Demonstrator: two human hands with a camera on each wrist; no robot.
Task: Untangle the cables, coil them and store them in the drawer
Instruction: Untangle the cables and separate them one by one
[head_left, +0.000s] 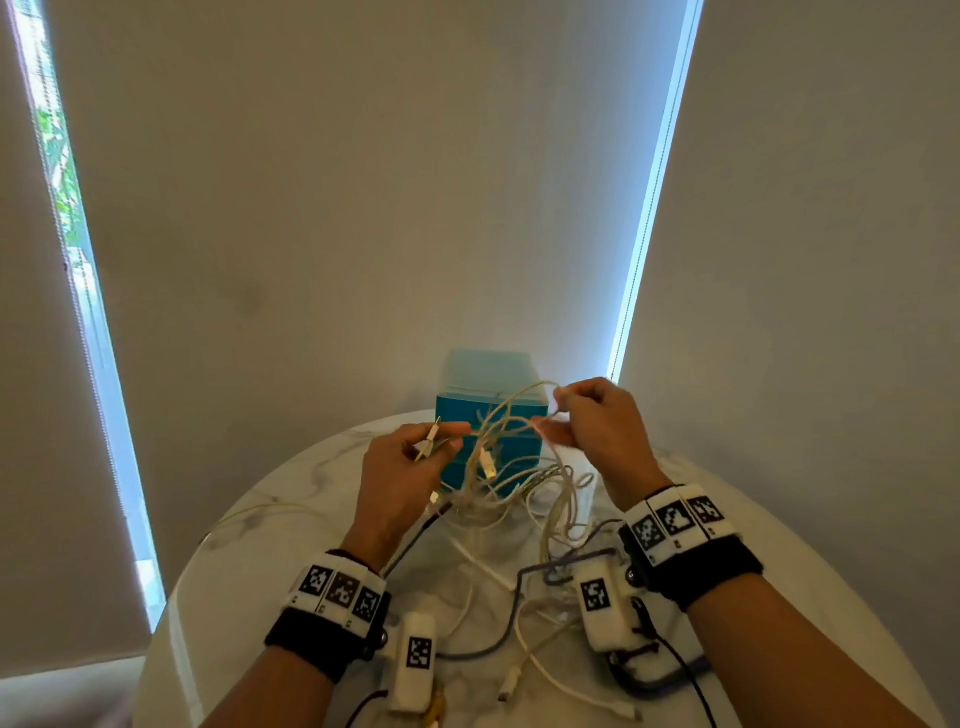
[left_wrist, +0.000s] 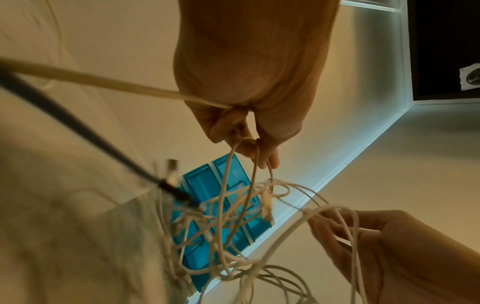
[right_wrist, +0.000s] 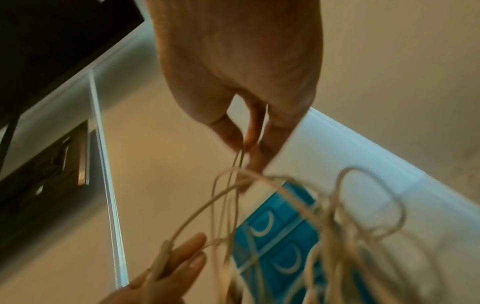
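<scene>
Both hands (head_left: 498, 447) pinch tangled cables (head_left: 511, 467) (drawer unit (head_left: 491, 410) behind).

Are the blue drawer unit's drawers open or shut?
Shut, as far as shows. In the head and wrist views the blue drawer unit has its fronts flush, none pulled out. The white cables hang tangled in front, between both hands.

No readable text, brand, number or sign shows in any view. The only markings are black-and-white square code patterns on the white wristband blocks (head_left: 340, 587) in the lower part of the head view.
</scene>
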